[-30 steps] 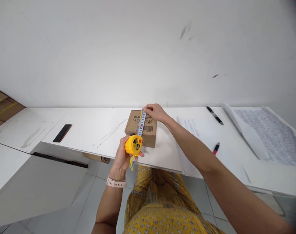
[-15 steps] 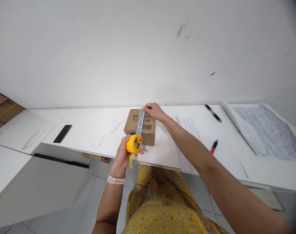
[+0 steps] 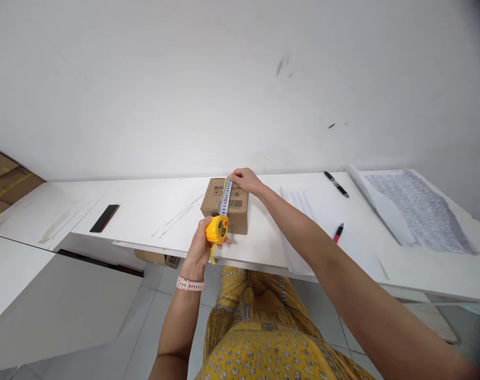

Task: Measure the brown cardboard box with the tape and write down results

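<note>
A small brown cardboard box [image 3: 213, 199] with printed text, symbols and a barcode sits on the white table. My left hand [image 3: 200, 244] is closed round a yellow tape measure [image 3: 217, 229] at the box's near edge. The tape's blade lies across the top of the box, from the near side to the far edge. At that far edge, my right hand [image 3: 247, 180] pinches the end of the blade against the box. A yellow wrist strap hangs below the tape case.
To the left lies a dark flat phone-like object [image 3: 104, 218]. Printed sheets [image 3: 299, 206], a black pen [image 3: 336, 184] and a red-and-black pen [image 3: 338, 233] lie to the right, beside a handwritten sheet [image 3: 418, 206]. Cardboard boxes [image 3: 10, 182] stand at the far left. A wall rises behind the table.
The view has shifted slightly to the right. Both hands, the tape measure and the box keep nearly the same arrangement.
</note>
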The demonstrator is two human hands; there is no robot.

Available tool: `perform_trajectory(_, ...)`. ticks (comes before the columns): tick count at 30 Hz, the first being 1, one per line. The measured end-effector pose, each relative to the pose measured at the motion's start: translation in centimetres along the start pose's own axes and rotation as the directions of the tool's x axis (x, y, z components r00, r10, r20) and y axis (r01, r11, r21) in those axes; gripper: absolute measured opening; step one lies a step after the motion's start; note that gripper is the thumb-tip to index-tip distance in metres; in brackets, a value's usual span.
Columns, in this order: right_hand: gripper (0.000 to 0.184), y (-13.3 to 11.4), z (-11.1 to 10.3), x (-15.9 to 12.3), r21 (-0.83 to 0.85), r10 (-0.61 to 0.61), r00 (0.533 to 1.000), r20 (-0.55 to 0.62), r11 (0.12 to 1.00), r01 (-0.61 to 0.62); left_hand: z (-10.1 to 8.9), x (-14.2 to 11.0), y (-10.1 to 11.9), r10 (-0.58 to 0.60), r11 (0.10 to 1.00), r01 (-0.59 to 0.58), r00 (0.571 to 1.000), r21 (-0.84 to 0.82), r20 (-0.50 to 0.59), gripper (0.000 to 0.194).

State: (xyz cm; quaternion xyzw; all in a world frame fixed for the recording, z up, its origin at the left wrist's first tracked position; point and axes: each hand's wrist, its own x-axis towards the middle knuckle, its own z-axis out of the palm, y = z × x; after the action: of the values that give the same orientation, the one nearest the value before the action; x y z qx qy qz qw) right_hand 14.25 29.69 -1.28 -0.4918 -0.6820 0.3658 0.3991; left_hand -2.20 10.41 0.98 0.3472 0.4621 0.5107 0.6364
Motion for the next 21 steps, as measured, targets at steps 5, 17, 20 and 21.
perform_trajectory(5,0.024,-1.7,-0.7,-0.5,0.096,-0.048,0.999,0.007,0.994,0.047,0.0,-0.6,0.5,0.037,0.999,-0.038,0.999,0.024,0.024,0.042)
perform_trajectory(17,0.026,-5.2,-7.0,-17.8,-0.073,-0.247,0.961,-0.128,0.968,0.239,3.5,-3.7,-2.9,0.056,0.988,-0.105,0.928,0.114,0.370,0.079)
perform_trajectory(20,0.029,-2.8,-6.4,-22.1,-0.174,-0.252,0.965,-0.070,0.956,0.237,5.0,-2.8,-4.5,-0.002,0.988,-0.064,0.904,0.141,0.428,0.077)
perform_trajectory(21,0.031,-1.8,-6.8,-23.0,-0.195,-0.216,0.971,-0.105,0.962,0.193,5.5,-2.4,-4.9,-0.017,0.987,-0.055,0.899,0.152,0.437,0.075)
